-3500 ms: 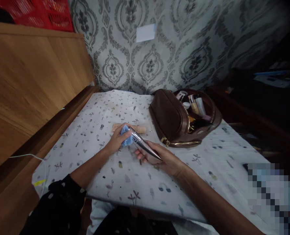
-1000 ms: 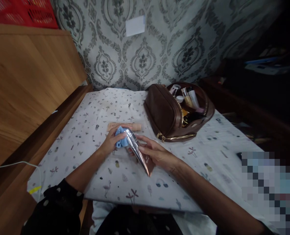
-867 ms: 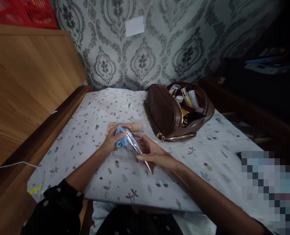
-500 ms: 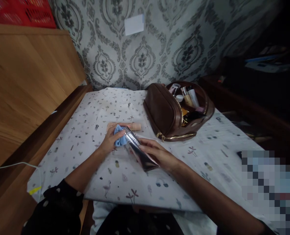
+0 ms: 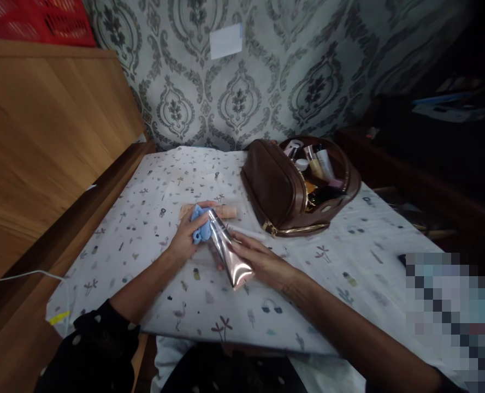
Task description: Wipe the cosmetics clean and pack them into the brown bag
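The metallic tube [image 5: 231, 252] is held over the printed tablecloth [image 5: 152, 295], its long axis slanting from the narrow end, far and to the left, to the broad flat end, near and to the right, with the left hand [image 5: 184, 236] pinching a blue cloth [image 5: 202, 228] against that narrow end and the right hand's [image 5: 262, 259] fingers closed around its side. Half a second ago its face looked dark; now it has rolled to show bright pinkish silver. Print on the peach tube [image 5: 229, 211] behind seems too blurred to read.
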